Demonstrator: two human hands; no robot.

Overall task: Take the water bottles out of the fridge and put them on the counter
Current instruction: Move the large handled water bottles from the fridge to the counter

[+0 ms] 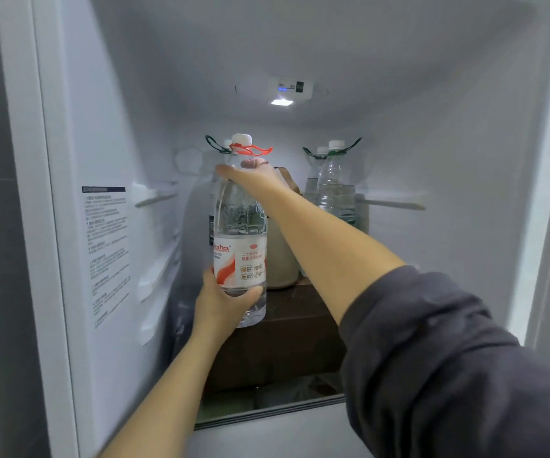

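Note:
A large clear water bottle (pixel 238 226) with a white cap, a red carry handle and a red-and-white label is upright inside the open fridge (pixel 432 143). My right hand (pixel 253 178) grips its shoulder just below the neck. My left hand (pixel 224 302) holds it near the base. Behind it stands another bottle with a green handle (pixel 219 148), mostly hidden. At the back right stand two more clear bottles with green handles (pixel 333 186).
A beige jug-like container (pixel 281 259) sits right behind the held bottle on a dark shelf (pixel 300 312). The fridge's left wall carries a printed sticker (pixel 106 246) and shelf rails. An interior light (pixel 281 102) glows on the ceiling.

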